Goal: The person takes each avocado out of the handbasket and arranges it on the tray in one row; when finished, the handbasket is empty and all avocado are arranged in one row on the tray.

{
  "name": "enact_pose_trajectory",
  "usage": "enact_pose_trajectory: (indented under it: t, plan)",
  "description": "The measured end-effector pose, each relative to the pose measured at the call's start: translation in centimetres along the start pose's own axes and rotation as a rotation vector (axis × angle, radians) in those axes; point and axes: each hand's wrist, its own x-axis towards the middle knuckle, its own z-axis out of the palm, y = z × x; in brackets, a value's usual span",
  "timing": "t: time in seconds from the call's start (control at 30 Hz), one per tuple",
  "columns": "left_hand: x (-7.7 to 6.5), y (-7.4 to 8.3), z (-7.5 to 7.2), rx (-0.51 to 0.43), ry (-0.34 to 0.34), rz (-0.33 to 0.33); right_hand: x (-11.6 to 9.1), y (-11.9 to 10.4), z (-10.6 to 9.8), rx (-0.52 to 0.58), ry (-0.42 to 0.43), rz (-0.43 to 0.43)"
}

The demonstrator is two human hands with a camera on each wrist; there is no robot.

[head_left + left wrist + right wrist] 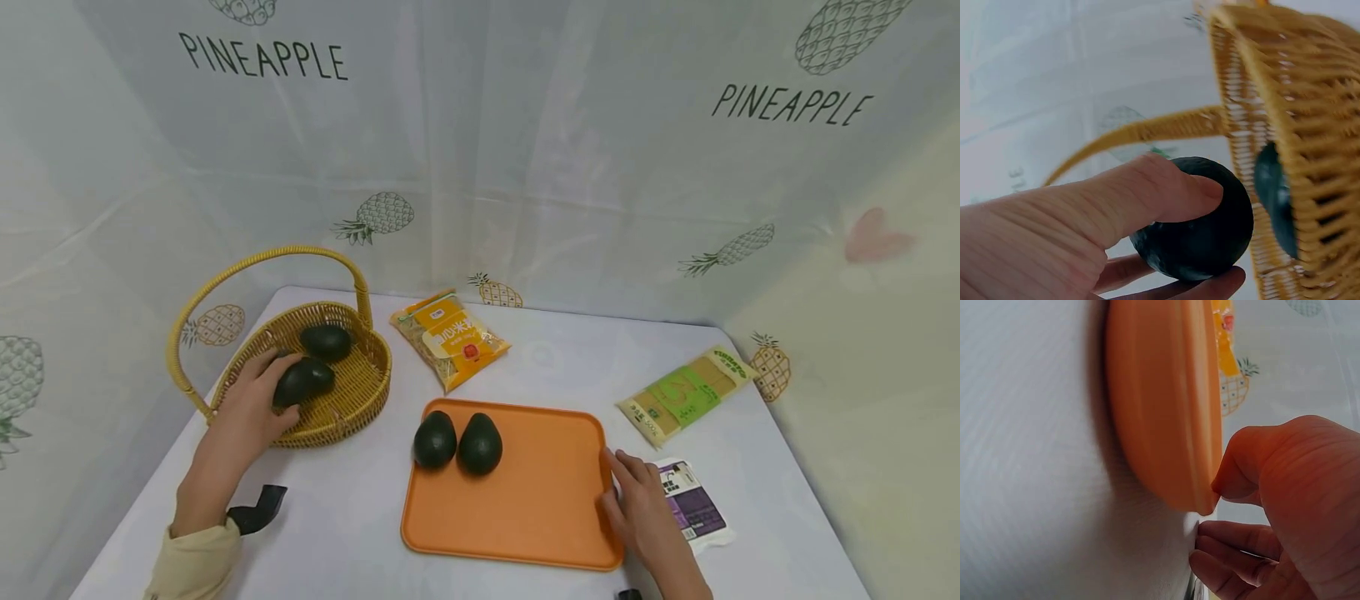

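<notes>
My left hand (255, 408) grips a dark green avocado (303, 381) at the wicker basket (378, 396). In the left wrist view the thumb lies across this avocado (1200, 244), with fingers beneath it. Another avocado (326, 342) lies inside the basket, partly seen through the weave in the left wrist view. Two more avocados, a left one (435, 440) and a right one (480, 444), rest side by side in the upper left of the orange tray (540, 508). My right hand (641, 504) touches the tray's right rim, thumb tip at the edge and the other fingers loosely bent.
A yellow-orange food packet (450, 340) lies behind the tray. To the right are a green-labelled noodle packet (686, 396) and a purple-and-white packet (693, 504), partly behind my right hand. The basket's tall handle (277, 254) arches up at the left. A pineapple-print sheet hangs behind.
</notes>
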Motion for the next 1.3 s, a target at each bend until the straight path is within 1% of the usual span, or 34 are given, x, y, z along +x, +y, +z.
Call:
enact_pose_trajectory:
  t: [0.1, 0.23, 0.37, 0.5, 0.57, 0.83, 1.0, 1.1, 1.2, 1.3]
  plan:
    - [-0.4, 1.0, -0.3, -0.001, 0.035, 0.041, 0.0, 0.0, 0.0, 0.0, 0.009, -0.009]
    - [-1.0, 1.6, -0.3, -0.005, 0.061, 0.087, -0.1, 0.0, 0.0, 0.003, 0.012, -0.012]
    - [-1.3, 1.6, 0.0, -0.009, 0.093, 0.13, -0.1, 0.0, -0.1, 0.001, 0.006, -0.009]
    - [-1.2, 1.5, 0.3, -0.023, 0.125, 0.17, -0.1, 0.1, 0.1, -0.006, 0.023, -0.02]
    - [-1.2, 1.6, 0.4, -0.032, 0.13, 0.188, -0.1, 0.2, 0.2, -0.007, 0.027, -0.021]
    - [-1.3, 1.3, 1.0, -0.007, 0.169, 0.287, -0.2, 0.2, 0.2, -0.006, 0.024, -0.015]
    - [-1.6, 1.2, 1.7, -0.037, 0.221, 0.357, -0.2, 0.2, 0.1, -0.007, -0.004, 0.003]
    - [-1.6, 1.1, 2.0, -0.052, 0.25, 0.394, -0.2, 0.2, 0.0, -0.003, -0.028, 0.021]
    - [-1.4, 1.1, 2.3, -0.058, 0.262, 0.41, -0.2, 0.2, -0.1, 0.004, -0.037, 0.03]
    - [-1.2, 1.3, 2.5, -0.073, 0.255, 0.417, -0.1, 0.2, 0.0, 0.002, -0.027, 0.027]
